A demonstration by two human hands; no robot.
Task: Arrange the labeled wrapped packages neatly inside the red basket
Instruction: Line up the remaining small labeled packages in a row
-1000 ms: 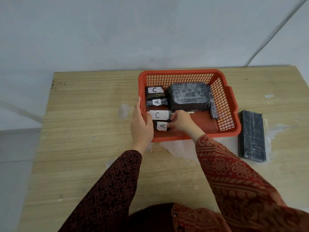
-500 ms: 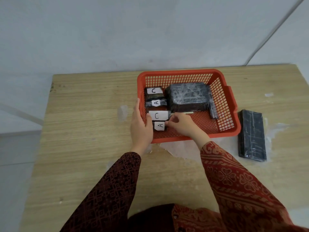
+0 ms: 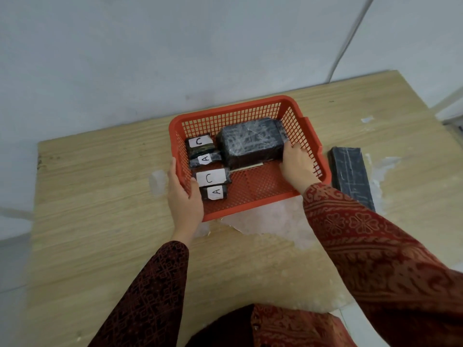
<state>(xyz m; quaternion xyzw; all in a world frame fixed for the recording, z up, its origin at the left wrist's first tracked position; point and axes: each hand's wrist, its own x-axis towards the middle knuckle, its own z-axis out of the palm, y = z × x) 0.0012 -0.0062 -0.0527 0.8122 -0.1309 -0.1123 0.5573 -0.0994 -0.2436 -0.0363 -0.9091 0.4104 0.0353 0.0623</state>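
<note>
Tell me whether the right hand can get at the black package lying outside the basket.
Probably yes: the right hand sits inside the red basket, and the black package lies uncovered just beyond that wall.

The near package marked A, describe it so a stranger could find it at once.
Find the red basket on the wooden table. Four small labeled packages line its left wall. The near package marked A is closest to the person, beside the left hand.

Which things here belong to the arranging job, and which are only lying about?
Job: red basket; four labeled packages along its left side, C, A, C, A; large wrapped package, touched by right hand; left hand on basket.

Lying about: flat black package on table.
</note>
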